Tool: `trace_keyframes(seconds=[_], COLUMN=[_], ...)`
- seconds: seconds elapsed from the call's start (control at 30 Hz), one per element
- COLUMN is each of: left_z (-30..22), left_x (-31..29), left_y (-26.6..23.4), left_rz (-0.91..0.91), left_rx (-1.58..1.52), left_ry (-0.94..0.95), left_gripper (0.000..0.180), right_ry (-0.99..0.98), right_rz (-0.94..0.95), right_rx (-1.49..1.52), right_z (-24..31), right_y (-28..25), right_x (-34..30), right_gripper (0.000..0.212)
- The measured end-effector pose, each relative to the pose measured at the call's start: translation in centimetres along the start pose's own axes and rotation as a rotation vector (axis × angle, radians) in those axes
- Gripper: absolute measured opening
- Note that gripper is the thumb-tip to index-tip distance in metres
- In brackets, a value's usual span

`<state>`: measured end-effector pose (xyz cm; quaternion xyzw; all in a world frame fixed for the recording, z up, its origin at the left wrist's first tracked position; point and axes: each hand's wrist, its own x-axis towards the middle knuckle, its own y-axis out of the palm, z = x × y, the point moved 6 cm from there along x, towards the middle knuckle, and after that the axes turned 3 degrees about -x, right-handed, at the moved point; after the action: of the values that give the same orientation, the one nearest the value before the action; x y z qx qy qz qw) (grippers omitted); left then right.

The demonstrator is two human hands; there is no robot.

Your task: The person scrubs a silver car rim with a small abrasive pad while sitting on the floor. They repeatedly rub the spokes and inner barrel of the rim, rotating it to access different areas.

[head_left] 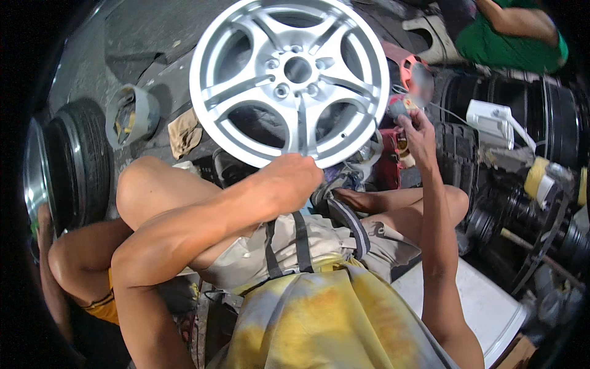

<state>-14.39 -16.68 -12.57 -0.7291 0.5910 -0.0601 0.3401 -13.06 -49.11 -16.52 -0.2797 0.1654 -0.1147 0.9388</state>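
Note:
A silver alloy wheel rim point(301, 114) with wide spokes and a round centre hole is in front of me, tilted so its face shows. My left hand point(292, 178) is closed at its near edge, seemingly gripping the lip; the fingertips are hidden. Just right of the rim, my right hand point(418, 132) pinches a small grey pad point(398, 109) between thumb and fingers. The pad is held close to the rim's right edge, and its exact kind does not show.
At left stand a tyre point(86, 157) and a whitish bucket point(132, 115), with a tan cloth point(183, 134) nearby. Black wheels point(498, 104) and a white box-shaped thing point(490, 123) are at right. One person in green point(513, 40) sits far right; another person's knee point(83, 252) shows at left.

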Motion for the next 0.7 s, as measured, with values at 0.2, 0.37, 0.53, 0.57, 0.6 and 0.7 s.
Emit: trace_keyframes(seconds=[0.2,0.37,0.53,0.57,0.6,0.7], left_z=[-0.6,4.4,8.2,8.8,9.4,9.9], left_x=[1.3,0.4,-0.6,-0.9,-1.2,-2.0], left_y=[-2.2,-0.6,2.1,2.4,2.6,4.5], left_rz=[-0.023,-0.064,0.119,0.153,0.187,0.119], left_rx=[0.045,0.369,0.629,0.66,0.692,0.934], left_ry=[-0.119,-0.276,-0.468,-0.496,-0.523,-0.529], left_gripper=[0.032,0.011,0.013,0.014,0.015,0.018], right_ry=[0.092,0.036,-0.036,-0.049,-0.062,-0.1], right_rz=[-0.019,0.322,0.45,0.39,0.329,0.247], right_rx=[-0.417,-0.579,-0.933,-0.997,-1.061,-1.088], right_z=[-10.9,-11.5,-12.7,-13.0,-13.4,-15.3], right_y=[-2.1,5.2,8.9,8.7,8.4,8.7], right_x=[-1.5,-4.8,-5.3,-5.2,-4.8,-3.3], right_gripper=[0.033,0.034,0.025,0.023,0.021,0.02])
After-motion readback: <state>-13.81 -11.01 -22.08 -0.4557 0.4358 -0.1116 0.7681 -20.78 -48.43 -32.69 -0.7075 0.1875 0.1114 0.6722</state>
